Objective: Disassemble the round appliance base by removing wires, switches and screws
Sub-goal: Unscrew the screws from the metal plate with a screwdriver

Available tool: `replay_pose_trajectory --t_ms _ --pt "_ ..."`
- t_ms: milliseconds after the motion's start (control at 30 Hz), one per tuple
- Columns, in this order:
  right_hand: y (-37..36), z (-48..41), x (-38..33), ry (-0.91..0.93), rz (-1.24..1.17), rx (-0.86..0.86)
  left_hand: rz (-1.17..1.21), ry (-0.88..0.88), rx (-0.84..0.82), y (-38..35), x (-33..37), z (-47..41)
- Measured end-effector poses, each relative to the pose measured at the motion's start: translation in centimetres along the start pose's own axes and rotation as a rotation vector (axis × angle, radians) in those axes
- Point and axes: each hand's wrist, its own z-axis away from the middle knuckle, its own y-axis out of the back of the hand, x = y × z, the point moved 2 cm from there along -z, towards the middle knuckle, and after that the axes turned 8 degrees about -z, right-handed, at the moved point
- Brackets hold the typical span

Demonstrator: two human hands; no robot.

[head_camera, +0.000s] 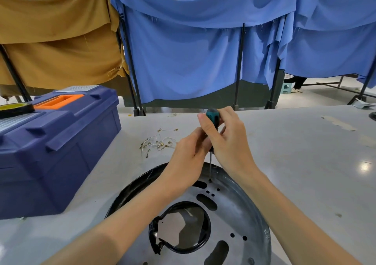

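Note:
The round metal appliance base [234, 209] lies flat on the table in front of me, with a big centre hole ringed by a black cable [179, 249]. A screwdriver with a teal and black handle [212, 116] stands upright, its tip on a screw [210, 180] near the base's far rim. My right hand [225, 138] grips the handle from the right. My left hand [188, 155] curls round the lower part of the handle, just above the bare shaft.
A pile of thin white wires with brass terminals [159, 141] lies on the table beyond the base. A blue toolbox with an orange handle [55, 142] stands at the left, a yellow-black tape roll [15, 109] on its lid. Blue and brown cloth screens hang behind.

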Motion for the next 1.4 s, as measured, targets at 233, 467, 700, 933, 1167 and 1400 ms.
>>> replay_pose_trajectory --t_ms 233,467,700,933,1167,1400 --pt "0.2 0.5 0.3 -0.005 -0.067 0.048 -0.013 0.072 0.027 -0.3 0.0 0.0" --pt "0.2 0.8 0.4 -0.042 -0.111 0.083 -0.071 0.082 0.096 -0.8 0.1 -0.1" --pt "0.5 1.0 0.1 0.052 -0.116 0.167 -0.07 0.09 0.125 -0.7 -0.3 -0.1" --pt "0.6 0.8 -0.1 0.013 -0.188 0.077 0.008 0.132 0.155 -0.6 -0.5 0.0" --pt "1.2 0.8 -0.4 -0.072 -0.426 -0.05 0.121 0.147 0.128 -0.6 -0.9 0.3" --pt "2.4 -0.7 -0.6 -0.093 -0.19 -0.169 0.024 0.135 0.028 -0.8 -0.9 0.5"
